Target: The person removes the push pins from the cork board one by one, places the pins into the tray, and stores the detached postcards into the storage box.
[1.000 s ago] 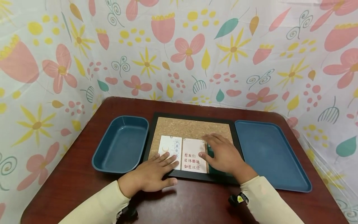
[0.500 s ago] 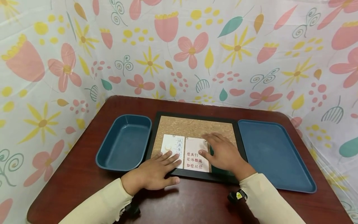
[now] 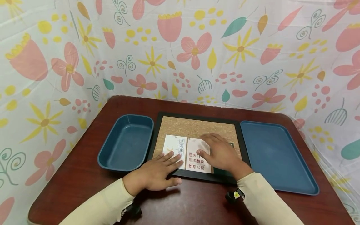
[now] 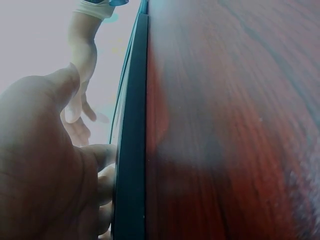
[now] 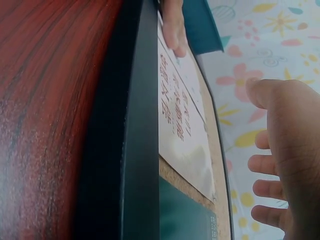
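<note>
A black-framed corkboard (image 3: 197,125) lies on the table, with several cards in a row along its near half. My left hand (image 3: 154,175) rests, fingers straight and spread, across the lower part of the white card (image 3: 170,141) and the near frame edge. Over the pink card (image 3: 194,148) and the dark green card (image 3: 222,172) is my right hand (image 3: 220,153), palm down with fingers loosely extended. In the right wrist view, the right-hand fingers (image 5: 265,190) appear raised off the board and hold nothing. From the head, this hand hides much of the green card.
To the left of the board stands a deep blue tray (image 3: 125,147). A shallow blue tray (image 3: 278,153) lies on its right side. The dark red wooden table (image 3: 180,206) reaches back to a floral curtain (image 3: 180,56).
My right hand has shifted slightly left over the pink card, showing the green card's upper right corner. The left hand stays put on the white card. The head view has turned slightly.
</note>
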A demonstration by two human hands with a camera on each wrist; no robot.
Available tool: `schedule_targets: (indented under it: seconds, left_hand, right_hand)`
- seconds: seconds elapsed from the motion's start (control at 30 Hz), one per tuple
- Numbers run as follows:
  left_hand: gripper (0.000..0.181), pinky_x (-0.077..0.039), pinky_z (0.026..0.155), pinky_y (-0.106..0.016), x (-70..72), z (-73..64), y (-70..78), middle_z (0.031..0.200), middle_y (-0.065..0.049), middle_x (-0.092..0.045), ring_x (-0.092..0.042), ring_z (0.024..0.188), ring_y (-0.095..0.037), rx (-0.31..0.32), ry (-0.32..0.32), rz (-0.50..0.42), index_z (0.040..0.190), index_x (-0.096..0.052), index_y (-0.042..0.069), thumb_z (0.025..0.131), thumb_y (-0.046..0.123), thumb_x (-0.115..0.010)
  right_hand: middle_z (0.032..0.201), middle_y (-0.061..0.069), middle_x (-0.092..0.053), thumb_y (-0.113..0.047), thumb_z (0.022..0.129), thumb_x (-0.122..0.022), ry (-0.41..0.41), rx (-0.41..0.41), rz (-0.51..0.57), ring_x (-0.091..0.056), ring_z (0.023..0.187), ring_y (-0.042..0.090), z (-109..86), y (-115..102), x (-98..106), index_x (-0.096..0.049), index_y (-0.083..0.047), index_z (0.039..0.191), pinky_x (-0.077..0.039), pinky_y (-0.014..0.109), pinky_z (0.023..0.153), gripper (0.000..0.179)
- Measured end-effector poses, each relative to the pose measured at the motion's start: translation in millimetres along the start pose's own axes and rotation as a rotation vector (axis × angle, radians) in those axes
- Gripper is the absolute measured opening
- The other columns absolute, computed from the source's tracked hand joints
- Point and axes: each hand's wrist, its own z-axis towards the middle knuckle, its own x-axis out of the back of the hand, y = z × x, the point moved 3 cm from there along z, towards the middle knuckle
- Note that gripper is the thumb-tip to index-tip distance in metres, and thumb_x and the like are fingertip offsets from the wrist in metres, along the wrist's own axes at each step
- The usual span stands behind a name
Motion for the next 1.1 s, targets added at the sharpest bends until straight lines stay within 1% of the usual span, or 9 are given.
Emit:
schedule_targets:
  seconds: [0.17, 0.4, 0.6, 0.9, 1.1]
  left_hand:
    - [0.076, -0.013, 0.124, -0.051, -1.5, 0.3, -0.1, 0.169, 0.003, -0.020, -0.011, 0.156, -0.024, -0.002, 0.008, 0.007, 0.163, -0.031, 0.024, 0.103, 0.070, -0.028]
    - [0.080, -0.013, 0.124, -0.052, -3.6, -0.6, 0.2, 0.169, 0.003, -0.020, -0.010, 0.156, -0.025, -0.006, 0.008, -0.004, 0.163, -0.031, 0.024, 0.101, 0.074, -0.022]
    - [0.082, -0.011, 0.124, -0.051, -6.7, 0.4, -2.2, 0.169, 0.003, -0.019, -0.008, 0.156, -0.023, -0.004, 0.016, 0.005, 0.163, -0.030, 0.025, 0.099, 0.076, -0.020]
    - [0.077, -0.014, 0.124, -0.054, -3.6, -0.4, -0.4, 0.169, 0.000, -0.023, -0.012, 0.156, -0.027, -0.018, 0.022, -0.014, 0.162, -0.033, 0.022, 0.103, 0.071, -0.026]
    - [0.076, -0.013, 0.124, -0.053, -4.8, 0.2, -1.3, 0.169, 0.001, -0.022, -0.010, 0.156, -0.026, -0.014, 0.019, -0.006, 0.162, -0.033, 0.023, 0.103, 0.070, -0.028]
  right_hand:
    - [0.151, 0.011, -0.052, -0.061, 0.099, -0.056, -0.006, -0.002, 0.013, -0.042, 0.143, 0.036, 1.3, -1, -2, -0.053, -0.013, 0.151, -0.033, 0.063, 0.114, 0.071]
    - [0.151, 0.012, -0.052, -0.059, 0.099, -0.057, -0.006, -0.016, 0.026, -0.041, 0.143, 0.037, 2.2, -3, -6, -0.054, -0.012, 0.150, -0.033, 0.062, 0.114, 0.069]
    - [0.151, 0.012, -0.052, -0.058, 0.099, -0.057, 0.015, -0.008, 0.031, -0.043, 0.142, 0.036, 5.2, -5, -8, -0.055, -0.011, 0.149, -0.035, 0.061, 0.113, 0.069]
    - [0.149, 0.009, -0.054, -0.059, 0.100, -0.056, 0.027, -0.002, 0.038, -0.045, 0.140, 0.032, 10.6, -8, -11, -0.057, -0.013, 0.147, -0.037, 0.060, 0.112, 0.066]
    - [0.149, 0.010, -0.055, -0.058, 0.100, -0.056, 0.018, -0.002, 0.047, -0.045, 0.140, 0.033, 13.9, -9, -15, -0.057, -0.014, 0.147, -0.036, 0.061, 0.112, 0.065]
